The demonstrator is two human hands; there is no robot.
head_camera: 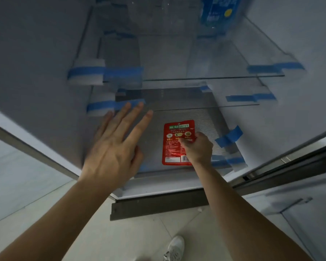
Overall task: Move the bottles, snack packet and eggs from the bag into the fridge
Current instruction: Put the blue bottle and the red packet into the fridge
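Bottle (pixel 218 12) is being cut off by the top edge, blurred, well beyond the grip. Right hand (pixel 198 147) is pinching the snack packet (pixel 174 146) by its right edge. The packet is lying face-up over the fridge's ribbed floor (pixel 205 119), long axis front-to-back, barcode end toward the wrist; contact unclear. Left hand (pixel 113 147) is hovering left of it, fingers spread, empty.

Flat red foil snack packet (pixel 174 147): green band across the top carrying white Chinese characters, too blurred to make out. Under it, three round dish pictures with small yellow captions, then blocks of fine white print, none legible. Black barcode on a white patch at the lower right corner, digits unreadable. Right hand (pixel 198 147) covers part of the print. Clear plastic bottle with a blue label (pixel 219 14): white characters and a yellow disc, blurred.
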